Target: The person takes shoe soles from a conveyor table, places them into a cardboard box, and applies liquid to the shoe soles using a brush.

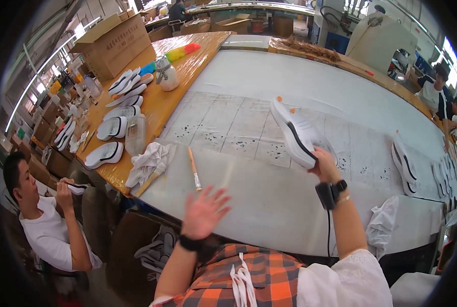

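My right hand point(325, 166) grips the heel end of a white shoe sole point(296, 137) with a black stripe along its side. The sole is held up over the pale worktable, its far end tilted away; another white edge shows beside it, and I cannot tell whether that is a second sole. My left hand point(203, 211) is open, fingers spread and slightly blurred, above the table's near edge. It holds nothing. Closest to it lies a brush point(194, 170) with a wooden handle. Farther left are a crumpled white cloth point(147, 166) and another wooden-handled tool point(149, 182).
Several white soles point(113, 128) line the orange-brown table section at left, beside a clear plastic bottle point(135, 135) and a lidded jar point(167, 77). More soles point(405, 166) and a white cloth point(382, 222) lie at right. A co-worker point(59, 220) sits at left, holding a sole.
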A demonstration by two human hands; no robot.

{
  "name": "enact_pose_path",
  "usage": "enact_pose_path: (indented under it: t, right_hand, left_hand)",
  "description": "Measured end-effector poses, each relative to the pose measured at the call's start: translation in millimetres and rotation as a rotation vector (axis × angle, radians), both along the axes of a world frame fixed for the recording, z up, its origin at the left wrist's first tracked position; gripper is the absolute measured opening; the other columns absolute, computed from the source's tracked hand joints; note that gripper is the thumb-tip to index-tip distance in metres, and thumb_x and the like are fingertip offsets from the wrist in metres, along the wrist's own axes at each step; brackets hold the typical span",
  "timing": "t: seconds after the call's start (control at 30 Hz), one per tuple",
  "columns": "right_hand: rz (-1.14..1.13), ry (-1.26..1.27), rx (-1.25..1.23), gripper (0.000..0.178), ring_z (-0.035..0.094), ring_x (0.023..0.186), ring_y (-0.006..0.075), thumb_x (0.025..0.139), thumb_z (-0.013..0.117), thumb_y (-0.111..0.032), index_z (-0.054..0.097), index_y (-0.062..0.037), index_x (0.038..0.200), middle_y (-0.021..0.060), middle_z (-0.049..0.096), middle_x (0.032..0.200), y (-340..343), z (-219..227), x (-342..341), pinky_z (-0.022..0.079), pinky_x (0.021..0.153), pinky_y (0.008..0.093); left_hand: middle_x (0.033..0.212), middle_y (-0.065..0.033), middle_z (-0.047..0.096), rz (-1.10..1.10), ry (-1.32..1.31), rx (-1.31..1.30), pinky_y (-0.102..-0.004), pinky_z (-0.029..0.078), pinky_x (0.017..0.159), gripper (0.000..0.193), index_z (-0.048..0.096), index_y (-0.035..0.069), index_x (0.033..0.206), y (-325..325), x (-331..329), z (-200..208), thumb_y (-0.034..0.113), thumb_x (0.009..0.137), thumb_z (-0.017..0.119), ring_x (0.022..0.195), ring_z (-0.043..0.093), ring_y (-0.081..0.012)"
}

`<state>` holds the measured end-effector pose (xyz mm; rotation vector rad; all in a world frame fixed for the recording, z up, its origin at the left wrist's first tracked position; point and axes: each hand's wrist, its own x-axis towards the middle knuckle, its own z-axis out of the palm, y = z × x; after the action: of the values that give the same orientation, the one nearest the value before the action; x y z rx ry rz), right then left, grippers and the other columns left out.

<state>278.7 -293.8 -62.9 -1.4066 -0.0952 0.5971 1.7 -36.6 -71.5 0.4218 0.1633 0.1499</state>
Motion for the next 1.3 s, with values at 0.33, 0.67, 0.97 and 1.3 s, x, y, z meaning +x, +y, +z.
enact_pose_path:
  t: [0.33,0.67,0.97,1.3]
  right_hand:
    - [-0.195,-0.644,-0.539,0.04,0.06,0.083,0.0193,0.082,0.06,-0.024,0.054,0.0009,0.112,0.0124,0.061,0.097,-91,-54,43,0.05,0.07,0.0312]
    - [0.077,0.113,0.149,0.031,0.058,0.056,0.0211,0.082,0.045,-0.017,0.049,-0.0064,0.111,0.0095,0.058,0.082,-12,-8,9,0.049,0.045,0.0297]
    - [0.509,0.282,0.401,0.054,0.049,0.111,0.0151,0.083,0.054,-0.012,0.035,-0.0003,0.133,0.007,0.05,0.124,30,43,-101,0.038,0.095,0.0305]
    - [0.667,0.391,0.59,0.074,0.047,0.117,0.0249,0.069,0.059,-0.001,0.028,-0.0031,0.136,0.0134,0.046,0.129,34,-8,-135,0.039,0.098,0.0385]
  left_hand:
    - [0.112,-0.0104,0.058,-0.18,0.025,-0.126,-0.0379,0.044,0.093,0.043,0.047,0.004,0.12,-35,106,25,0.029,0.086,0.052,0.102,0.057,-0.0248]
    - [0.112,-0.0098,0.058,-0.085,0.068,-0.052,-0.037,0.045,0.092,0.046,0.045,0.004,0.121,-27,88,46,0.033,0.085,0.054,0.101,0.057,-0.0239]
    - [0.123,-0.0109,0.04,0.045,0.041,0.437,-0.0373,0.044,0.092,0.071,0.016,0.01,0.135,-40,76,50,0.011,0.082,0.063,0.111,0.046,-0.0224]
    - [0.132,-0.0104,0.032,0.283,-0.094,0.988,-0.0342,0.033,0.099,0.109,0.004,0.006,0.14,-48,40,60,0.014,0.062,0.079,0.121,0.035,-0.0208]
